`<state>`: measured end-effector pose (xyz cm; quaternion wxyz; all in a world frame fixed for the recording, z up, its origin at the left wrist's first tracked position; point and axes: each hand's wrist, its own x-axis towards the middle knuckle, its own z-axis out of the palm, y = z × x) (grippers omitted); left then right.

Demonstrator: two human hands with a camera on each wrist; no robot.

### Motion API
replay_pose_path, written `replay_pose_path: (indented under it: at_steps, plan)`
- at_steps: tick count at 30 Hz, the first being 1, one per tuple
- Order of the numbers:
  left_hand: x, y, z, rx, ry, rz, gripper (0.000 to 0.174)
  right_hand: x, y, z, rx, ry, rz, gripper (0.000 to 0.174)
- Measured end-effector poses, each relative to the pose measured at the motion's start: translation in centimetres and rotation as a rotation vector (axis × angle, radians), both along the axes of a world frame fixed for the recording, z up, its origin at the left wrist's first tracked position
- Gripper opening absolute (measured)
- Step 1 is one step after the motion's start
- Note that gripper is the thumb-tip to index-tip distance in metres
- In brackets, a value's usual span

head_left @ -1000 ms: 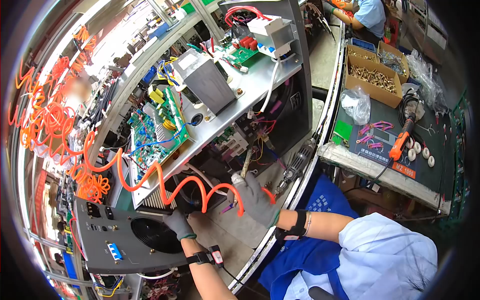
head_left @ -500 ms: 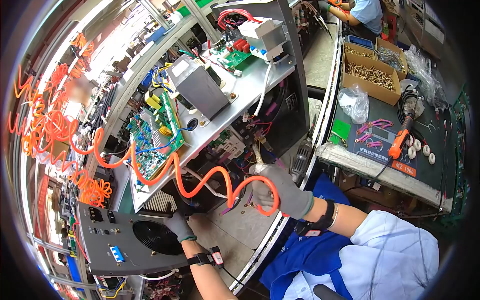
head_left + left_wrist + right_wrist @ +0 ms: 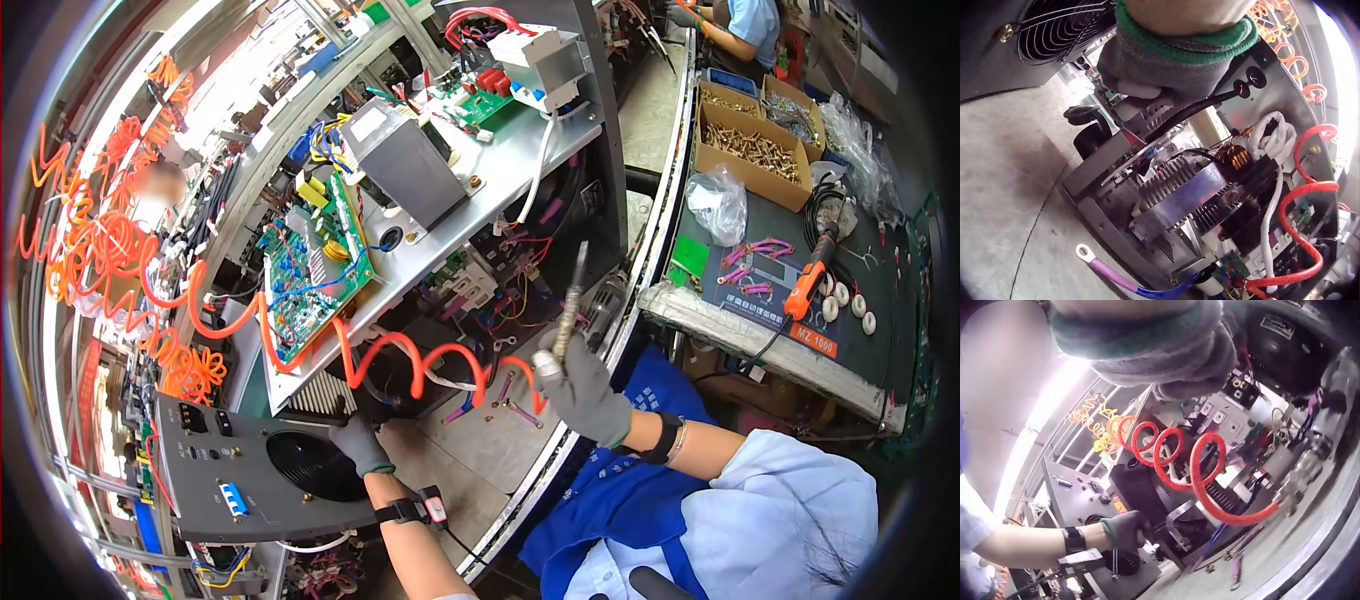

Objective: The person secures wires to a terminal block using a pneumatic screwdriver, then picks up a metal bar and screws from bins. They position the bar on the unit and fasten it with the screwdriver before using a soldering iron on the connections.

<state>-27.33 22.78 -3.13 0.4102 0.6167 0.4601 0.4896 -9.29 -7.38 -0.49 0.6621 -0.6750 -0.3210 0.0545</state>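
My right hand (image 3: 585,395), in a grey glove with a pale thumb tip, grips a slim hand tool (image 3: 568,318) with a pale wrapped handle and a dark narrow shaft. The tool points up and away, beside the open side of a metal chassis (image 3: 475,225). My left hand (image 3: 358,445), also gloved, holds the chassis's lower edge next to the black fan grille (image 3: 312,465); its fingertips are partly hidden. In the left wrist view its curled fingers (image 3: 1138,90) are at the frame above finned heat sinks (image 3: 1175,194). Purple-sleeved cable lugs (image 3: 520,412) lie below the chassis.
An orange coiled hose (image 3: 388,345) crosses before the chassis to a grey power tool (image 3: 1335,400) on the bench. At right, a side table holds a box of brass bolts (image 3: 755,150), an orange-handled tool (image 3: 805,280) and white rings (image 3: 842,293). Another person (image 3: 752,30) works beyond.
My right hand has drawn back toward my body and away from the chassis, with the slim tool now raised. The hose coil has swung left of that hand. My left hand stays put.
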Motion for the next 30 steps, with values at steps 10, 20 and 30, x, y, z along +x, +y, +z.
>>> replay_pose_path:
  at_steps: [10, 20, 30]
  plan:
    - [1.0, -1.8, 2.1, -0.083, -0.002, 0.002, 0.023, 2.3, -1.3, 0.6, 0.238, 0.689, 0.512, 0.028]
    - [0.2, -0.3, 0.5, -0.002, 0.019, 0.002, 0.031, 4.9, -0.9, 1.9, 0.399, 1.16, 0.743, 0.026]
    - [0.3, -0.2, 0.5, -0.018, 0.083, 0.047, 0.031, 1.3, 2.8, 1.1, 0.43, 1.022, 0.526, 0.026]
